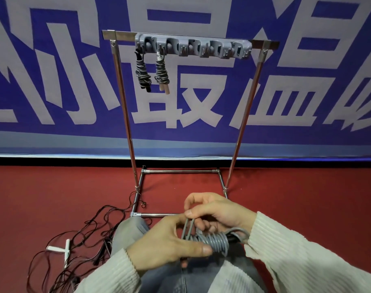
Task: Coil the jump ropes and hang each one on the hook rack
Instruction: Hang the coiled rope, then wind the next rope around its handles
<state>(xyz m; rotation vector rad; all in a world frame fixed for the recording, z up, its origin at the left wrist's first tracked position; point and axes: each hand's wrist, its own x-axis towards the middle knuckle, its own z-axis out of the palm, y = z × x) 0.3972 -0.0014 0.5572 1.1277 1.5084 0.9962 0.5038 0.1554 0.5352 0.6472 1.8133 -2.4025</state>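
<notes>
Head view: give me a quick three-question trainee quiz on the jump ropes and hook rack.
1. True or false: the grey plastic hook rack on the chrome stand already carries two coiled ropes.
2. Which rope hangs further left: A) coiled grey rope with black handles, B) coiled grey rope with tan wooden handles?
3. Fill in: the grey rope bundle held by the left hand and right hand is wound around a ____ handle.

Key: 1 true; 2 A; 3 black.
</notes>
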